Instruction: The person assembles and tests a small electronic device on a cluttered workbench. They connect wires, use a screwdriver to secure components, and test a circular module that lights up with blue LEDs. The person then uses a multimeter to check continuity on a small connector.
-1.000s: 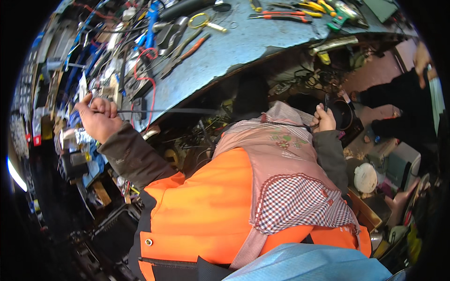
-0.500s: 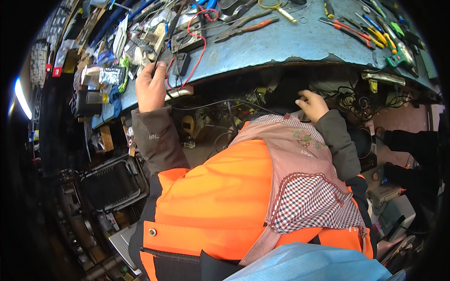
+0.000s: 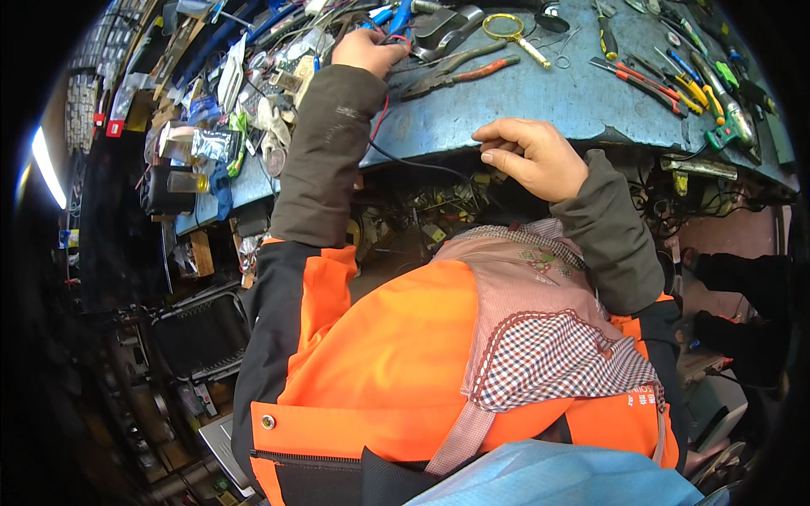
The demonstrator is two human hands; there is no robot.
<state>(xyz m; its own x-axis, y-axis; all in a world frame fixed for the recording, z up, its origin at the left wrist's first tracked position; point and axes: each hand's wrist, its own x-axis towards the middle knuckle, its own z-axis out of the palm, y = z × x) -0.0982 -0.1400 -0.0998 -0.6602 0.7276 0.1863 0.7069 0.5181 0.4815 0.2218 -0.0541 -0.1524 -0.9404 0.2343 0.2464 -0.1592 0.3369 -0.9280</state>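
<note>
My left hand (image 3: 368, 52) reaches far over the bench, its fingers curled down among tools and wires. Whatever lies inside those fingers is hidden. A red wire (image 3: 408, 40) shows beside the fingertips and reappears below my sleeve, near a black cable (image 3: 413, 162) that runs over the bench's front edge. My right hand (image 3: 536, 158) hovers at that edge, thumb and fingers apart and holding nothing. Beyond it lie large pliers with red-orange handles (image 3: 472, 76) and a yellow-rimmed magnifying glass (image 3: 504, 28).
On the blue bench (image 3: 557, 105), red-handled pliers (image 3: 645, 84) and several screwdrivers lie at the right. Mixed parts, bags and a silver packet (image 3: 215, 144) crowd the left. Tangled cables (image 3: 666, 198) hang under the bench, and another person's dark-clothed legs (image 3: 738, 278) show at the right.
My left hand has moved away from me and rightward, from the bench's front edge into the clutter. My right hand has risen from near my lap and shifted left to the bench edge.
</note>
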